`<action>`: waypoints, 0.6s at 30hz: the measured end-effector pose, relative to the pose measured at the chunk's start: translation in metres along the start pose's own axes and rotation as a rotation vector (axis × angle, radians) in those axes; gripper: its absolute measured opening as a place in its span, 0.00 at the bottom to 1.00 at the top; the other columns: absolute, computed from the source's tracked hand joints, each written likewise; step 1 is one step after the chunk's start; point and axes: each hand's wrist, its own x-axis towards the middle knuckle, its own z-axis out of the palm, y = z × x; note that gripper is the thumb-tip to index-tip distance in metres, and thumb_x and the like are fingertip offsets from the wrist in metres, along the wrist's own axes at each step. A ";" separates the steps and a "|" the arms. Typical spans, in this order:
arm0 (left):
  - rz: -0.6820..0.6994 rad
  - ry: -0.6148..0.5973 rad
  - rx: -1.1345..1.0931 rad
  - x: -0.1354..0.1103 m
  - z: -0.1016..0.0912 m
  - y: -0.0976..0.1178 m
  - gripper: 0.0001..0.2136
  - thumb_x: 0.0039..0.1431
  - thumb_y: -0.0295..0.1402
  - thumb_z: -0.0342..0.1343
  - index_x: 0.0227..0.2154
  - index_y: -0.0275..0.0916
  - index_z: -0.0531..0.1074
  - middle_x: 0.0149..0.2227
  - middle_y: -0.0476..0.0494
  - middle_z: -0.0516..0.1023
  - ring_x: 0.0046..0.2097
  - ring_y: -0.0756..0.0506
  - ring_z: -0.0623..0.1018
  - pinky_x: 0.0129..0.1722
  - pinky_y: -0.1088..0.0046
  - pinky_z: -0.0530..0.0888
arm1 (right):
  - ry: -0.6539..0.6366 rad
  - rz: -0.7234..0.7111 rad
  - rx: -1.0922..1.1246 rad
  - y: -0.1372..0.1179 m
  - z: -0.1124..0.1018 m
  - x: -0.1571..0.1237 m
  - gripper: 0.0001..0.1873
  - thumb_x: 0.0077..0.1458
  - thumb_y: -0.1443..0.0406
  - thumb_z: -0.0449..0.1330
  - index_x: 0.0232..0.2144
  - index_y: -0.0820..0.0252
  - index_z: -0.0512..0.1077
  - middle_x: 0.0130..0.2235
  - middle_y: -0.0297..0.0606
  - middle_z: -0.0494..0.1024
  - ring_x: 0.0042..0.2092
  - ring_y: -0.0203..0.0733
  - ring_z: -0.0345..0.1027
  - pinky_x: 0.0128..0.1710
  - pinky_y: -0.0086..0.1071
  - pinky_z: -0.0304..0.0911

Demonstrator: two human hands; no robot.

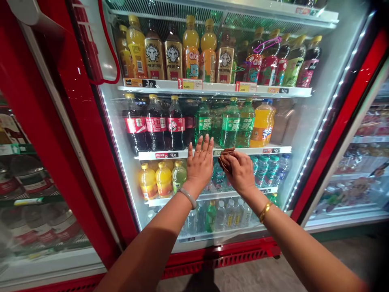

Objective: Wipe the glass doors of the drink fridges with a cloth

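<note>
My left hand (200, 159) is stretched out flat, fingers up, in front of the middle shelves. It appears to lie against the glass door (282, 111) of a red-framed drinks cooler, though contact is hard to confirm. To its right, my right hand (242, 170) is closed around a crumpled brown cloth (225, 159), held up at the glass. Behind my hands stand green soda bottles (231, 123), dark cola bottles (156, 125) and a large orange soda bottle (263, 123). The cloth and hands cover part of the lower bottles.
Yellow juice bottles (148, 181) stand on a lower shelf, and gold-labelled bottles (154, 54) on an upper one. A red cable (106, 40) loops at the upper left. Another cooler with large bottles (32, 174) is at left. Grey floor (331, 261) shows below.
</note>
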 end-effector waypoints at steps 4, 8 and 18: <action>-0.032 0.000 0.018 -0.006 -0.002 -0.014 0.34 0.73 0.32 0.46 0.75 0.47 0.36 0.77 0.45 0.43 0.78 0.40 0.40 0.76 0.42 0.39 | 0.061 0.082 -0.009 0.006 -0.003 0.018 0.18 0.61 0.61 0.62 0.52 0.58 0.72 0.54 0.50 0.73 0.54 0.53 0.65 0.55 0.47 0.63; -0.010 -0.025 0.036 -0.008 -0.003 -0.021 0.35 0.72 0.32 0.47 0.76 0.47 0.38 0.78 0.46 0.41 0.78 0.40 0.39 0.76 0.45 0.39 | 0.104 0.147 0.016 -0.035 0.010 0.043 0.19 0.60 0.60 0.62 0.53 0.57 0.71 0.56 0.50 0.71 0.56 0.55 0.62 0.56 0.48 0.62; 0.033 -0.073 -0.001 -0.012 -0.029 -0.044 0.32 0.72 0.29 0.43 0.76 0.42 0.41 0.77 0.43 0.45 0.77 0.40 0.45 0.77 0.49 0.47 | 0.026 0.059 0.014 -0.033 -0.002 0.037 0.15 0.62 0.60 0.61 0.51 0.54 0.72 0.54 0.47 0.73 0.54 0.52 0.64 0.54 0.45 0.61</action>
